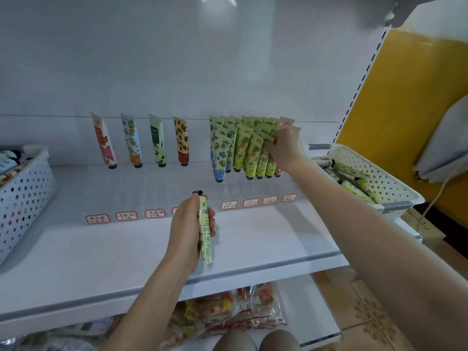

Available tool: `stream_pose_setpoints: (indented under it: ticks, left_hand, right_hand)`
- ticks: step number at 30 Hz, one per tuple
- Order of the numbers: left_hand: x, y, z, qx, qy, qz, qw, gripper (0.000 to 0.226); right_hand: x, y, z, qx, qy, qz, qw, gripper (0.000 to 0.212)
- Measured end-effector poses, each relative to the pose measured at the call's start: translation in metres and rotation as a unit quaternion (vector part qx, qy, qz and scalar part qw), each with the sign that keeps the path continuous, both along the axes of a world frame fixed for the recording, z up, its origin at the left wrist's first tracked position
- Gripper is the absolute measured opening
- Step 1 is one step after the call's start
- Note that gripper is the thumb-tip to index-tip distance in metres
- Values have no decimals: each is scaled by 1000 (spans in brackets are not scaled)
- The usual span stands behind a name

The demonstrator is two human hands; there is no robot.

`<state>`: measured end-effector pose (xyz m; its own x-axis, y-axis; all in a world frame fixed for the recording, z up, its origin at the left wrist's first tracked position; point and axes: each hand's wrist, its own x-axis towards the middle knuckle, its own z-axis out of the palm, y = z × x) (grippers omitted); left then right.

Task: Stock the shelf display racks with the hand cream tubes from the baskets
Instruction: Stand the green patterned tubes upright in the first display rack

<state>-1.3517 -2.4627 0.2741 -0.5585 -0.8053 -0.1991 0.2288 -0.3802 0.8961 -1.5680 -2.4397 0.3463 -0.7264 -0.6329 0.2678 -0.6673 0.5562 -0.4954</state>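
Head view: your right hand (pixel 286 146) is pinching the crimped top of a green tube (pixel 269 138) in the crowded right-hand lanes of the display rack (pixel 157 191); your left hand (pixel 188 230) is gripping a yellow tube (pixel 205 231), cap up, above the shelf (pixel 114 252). Risk: a sideways press would be tipping the leaning neighbours (pixel 249 148) forward like dominoes; your right forearm is hanging close over the right basket (pixel 395 191) and could be nudging it

1. Shelf (pixel 253 239): tubes (pixel 236 145) stand in rows at 12 o'clock, against back panel (pixel 228 72).
2. Left basket (pixel 22 198) at 9 o'clock; right basket (pixel 379 173) at 3 o'clock.
3. Labels (pixel 229 205) before the tubes.
4. Left hand (pixel 188 231) holds tube (pixel 205 229) at centre; right hand (pixel 286 145) grips tubes at 1 o'clock.
5. Bags (pixel 240 310) under shelf, 6 o'clock.
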Motion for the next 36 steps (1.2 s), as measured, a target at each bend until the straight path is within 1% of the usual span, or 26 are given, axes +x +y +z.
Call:
stream_pose_setpoints:
  ticks: [3, 6, 8, 11, 14, 17, 18, 20, 22, 23, 24, 25, 27, 28, 29, 31, 32, 34, 36]
  left_hand:
    - [2, -1, 1, 9, 13, 0, 1000, 25]
    - [2, -3, 3, 25, 31, -4, 999, 23]
    - [2, -2, 5, 24, 33, -4, 999, 22]
    - [3, -2, 10, -1, 30, 9, 1000, 17]
    - [8, -5, 16, -34, 34, 23, 999, 9]
    - [13, -7, 24, -37, 64, 38, 997, 5]
    - [15, -7, 27, -30, 78, 43, 996, 5]
    - [17, -6, 32, -15, 108, 50, 993, 8]
    - [20, -3, 36, 3, 132, 55, 990, 11]
    - [21, -2, 37, 13, 141, 59, 988, 12]
    - [22, 1, 38, 20, 146, 62, 987, 12]
    - [22, 3, 39, 25, 149, 64, 987, 12]
    - [23, 7, 39, 31, 152, 62, 986, 12]
    - [24, 9, 39, 31, 153, 60, 986, 11]
    - [24, 11, 39, 30, 153, 58, 986, 11]
    - [26, 15, 38, 5, 135, 52, 989, 8]
    - [27, 16, 38, -20, 114, 42, 992, 11]
    - [29, 19, 36, -77, 58, 19, 995, 17]
    - [30, 21, 32, -130, 7, 6, 992, 16]
  right_hand:
    - [-1, 5, 3, -12, -19, 2, 1000, 19]
    - [-2, 8, 7, -16, -27, 1, 999, 27]
    - [-2, 11, 11, -30, -30, 4, 999, 26]
    - [-1, 17, 15, -84, -38, 2, 996, 19]
    - [9, 29, 18, -140, -52, 16, 989, 17]
    - [34, 46, 14, -189, -98, 63, 975, 18]
    - [45, 52, 12, -188, -127, 79, 971, 19]
    - [66, 63, 5, -152, -208, 111, 960, 17]
    - [82, 71, -2, -103, -277, 137, 945, 21]
    - [89, 74, -6, -98, -311, 145, 934, 26]
    - [94, 77, -8, -113, -352, 151, 917, 29]
    - [99, 79, -10, -142, -400, 154, 892, 30]
    - [106, 84, -10, -216, -489, 163, 829, 33]
    - [110, 86, -9, -247, -513, 168, 805, 34]
    - [112, 88, -9, -270, -521, 171, 791, 30]
    - [115, 93, -10, -302, -515, 175, 783, 13]
    - [115, 95, -10, -314, -511, 173, 781, 7]
    - [116, 99, -11, -331, -508, 160, 779, 5]
    - [115, 101, -14, -350, -517, 141, 768, 6]
